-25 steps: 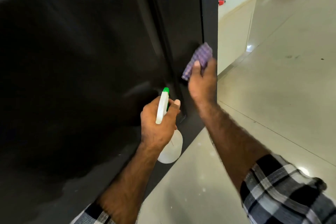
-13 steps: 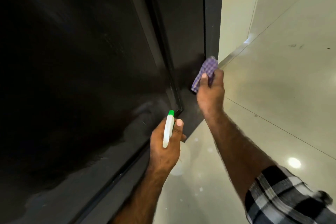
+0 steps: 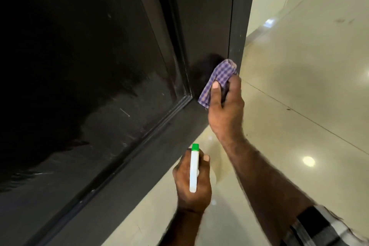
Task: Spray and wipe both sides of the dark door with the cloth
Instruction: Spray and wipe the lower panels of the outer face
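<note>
Head view, spray bottle point(image 3: 193, 170) body hidden, sleeve point(image 3: 323, 227) cropped

I am indoors, in what looks like a home or a similar finished building. Under me spreads a glossy cream tiled floor point(image 3: 299, 126) with thin joint lines and ceiling lights mirrored in it, beside a tall dark panelled door point(image 3: 99, 86).

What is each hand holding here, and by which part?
Left hand grips the spray bottle around its head; right hand pinches the bunched checked cloth.
</note>
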`<action>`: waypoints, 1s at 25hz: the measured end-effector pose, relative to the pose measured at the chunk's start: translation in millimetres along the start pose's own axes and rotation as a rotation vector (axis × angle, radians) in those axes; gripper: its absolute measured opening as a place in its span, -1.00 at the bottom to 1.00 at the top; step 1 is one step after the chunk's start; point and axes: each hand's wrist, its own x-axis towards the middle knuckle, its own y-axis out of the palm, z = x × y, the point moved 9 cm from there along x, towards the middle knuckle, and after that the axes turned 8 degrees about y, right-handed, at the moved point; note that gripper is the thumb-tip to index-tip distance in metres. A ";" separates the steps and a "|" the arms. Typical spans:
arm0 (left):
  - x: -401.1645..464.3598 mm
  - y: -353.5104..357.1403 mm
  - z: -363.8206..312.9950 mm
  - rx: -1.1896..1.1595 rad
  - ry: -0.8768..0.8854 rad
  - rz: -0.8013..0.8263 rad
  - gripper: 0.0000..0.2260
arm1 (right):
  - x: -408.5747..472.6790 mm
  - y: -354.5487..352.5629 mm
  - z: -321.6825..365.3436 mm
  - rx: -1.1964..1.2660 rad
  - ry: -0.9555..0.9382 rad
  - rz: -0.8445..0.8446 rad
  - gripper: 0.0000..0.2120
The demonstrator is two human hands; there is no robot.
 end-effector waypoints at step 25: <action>-51.3 -91.7 6.9 -0.045 0.114 -0.088 -0.91 | -120.0 64.1 -61.2 -0.262 0.449 0.382 -0.59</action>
